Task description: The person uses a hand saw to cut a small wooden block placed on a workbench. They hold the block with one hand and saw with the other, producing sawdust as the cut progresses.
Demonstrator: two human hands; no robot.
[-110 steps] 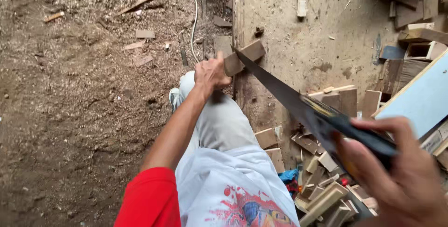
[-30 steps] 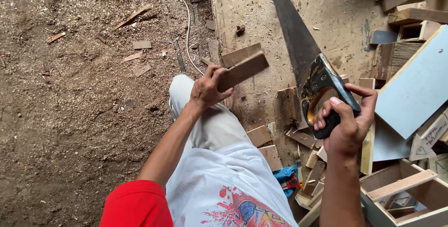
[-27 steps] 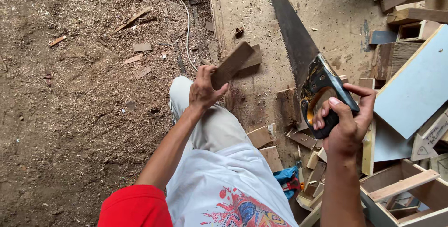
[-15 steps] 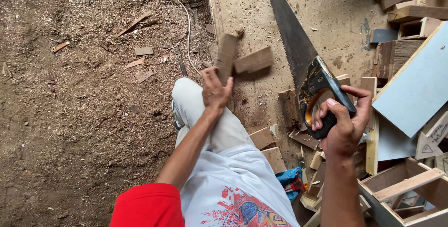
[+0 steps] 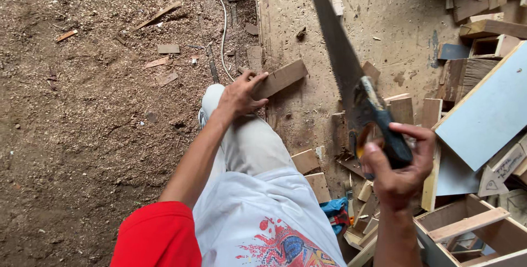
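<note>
My left hand (image 5: 240, 94) grips the near end of a flat brown wood block (image 5: 281, 78), held over my bent knee at the edge of a dusty board (image 5: 384, 36). My right hand (image 5: 399, 171) is closed around the dark handle of a hand saw (image 5: 343, 64), whose long blade points away from me across the board. The saw blade is to the right of the block and does not touch it.
Sawdust and small offcuts (image 5: 168, 49) cover the dirt floor on the left, crossed by a thin white cable (image 5: 224, 20). Wood scraps (image 5: 310, 169) lie by my leg. A pale blue panel (image 5: 488, 113) and open wooden boxes (image 5: 466, 228) crowd the right side.
My left hand turned the wood block upright, then laid it flat again. My right hand lifted the saw handle nearer to me; the blade stays pointing away.
</note>
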